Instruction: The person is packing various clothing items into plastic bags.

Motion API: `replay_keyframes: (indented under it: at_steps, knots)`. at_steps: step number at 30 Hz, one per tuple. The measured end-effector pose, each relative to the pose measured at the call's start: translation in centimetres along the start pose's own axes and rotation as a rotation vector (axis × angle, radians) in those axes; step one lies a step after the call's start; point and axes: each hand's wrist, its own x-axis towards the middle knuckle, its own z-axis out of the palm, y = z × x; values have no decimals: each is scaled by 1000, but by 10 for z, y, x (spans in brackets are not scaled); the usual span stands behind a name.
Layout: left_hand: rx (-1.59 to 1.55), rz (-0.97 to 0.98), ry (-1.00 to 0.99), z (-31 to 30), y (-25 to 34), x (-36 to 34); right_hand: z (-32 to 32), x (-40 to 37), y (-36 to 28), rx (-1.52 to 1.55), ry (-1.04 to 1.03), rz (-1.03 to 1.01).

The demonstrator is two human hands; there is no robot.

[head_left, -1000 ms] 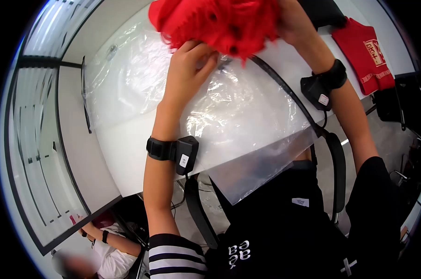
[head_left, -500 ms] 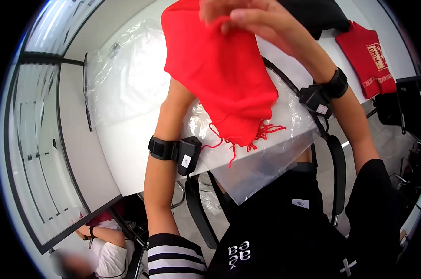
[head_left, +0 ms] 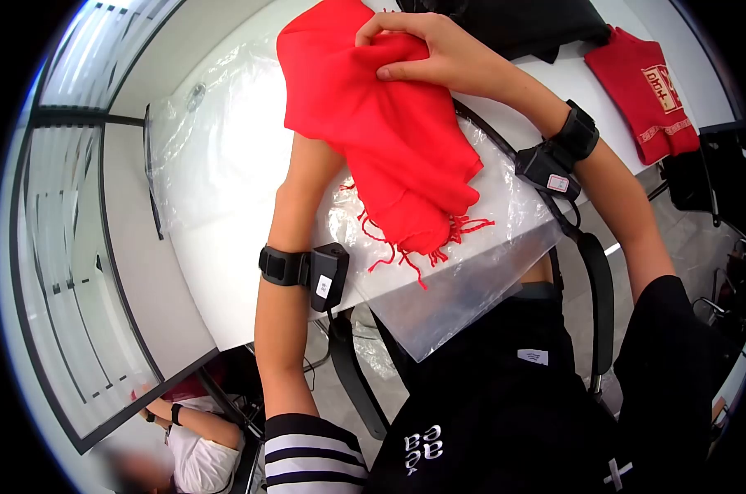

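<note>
A bright red scarf (head_left: 389, 140) with tasselled ends lies bunched and folded over the table's near part, its red fringe (head_left: 426, 247) spreading at the lower end. My right hand (head_left: 422, 58) is at the scarf's upper part, with thumb and fingers pinching a fold of the cloth. From the left, my forearm goes in under the scarf; the cloth covers my left hand, so its fingers are hidden. Beneath the scarf is a clear plastic bag (head_left: 463, 305), whose lower corner hangs over the table edge towards my lap.
More clear plastic (head_left: 216, 140) covers the left of the white table (head_left: 216, 272). Black cloth (head_left: 513, 25) and a folded dark-red garment (head_left: 649, 99) lie at the back right. A glass partition (head_left: 68, 263) borders the left side; beyond it sits another person (head_left: 204, 445).
My right hand, blurred above the scarf before, has come down onto the cloth and pinches it. The scarf has shifted slightly left, and its upper part is more creased.
</note>
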Motion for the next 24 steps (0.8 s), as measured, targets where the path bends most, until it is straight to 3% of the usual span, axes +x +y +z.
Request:
replay_keyframes:
  at_steps: [3, 4, 5, 7, 17, 19, 24]
  knots:
    - [-23, -3, 22, 1, 1, 2, -7, 4, 2, 200, -63, 108]
    - [-31, -9, 24, 1, 2, 3, -20, 7, -16, 533, -99, 237]
    - [-40, -11, 23, 2, 2, 3, -22, 6, -26, 535, -101, 238]
    - [-56, -19, 32, 2, 3, 3, -20, 6, -36, 662, 32, 360]
    - [-153, -89, 34, 2, 13, 11, -24, 9, -27, 902, 139, 401]
    - [-128, 59, 71, 2, 16, 16, -27, 10, -19, 962, 156, 375]
    - [16, 72, -62, -4, 20, 22, -40, 11, -10, 1162, 288, 293]
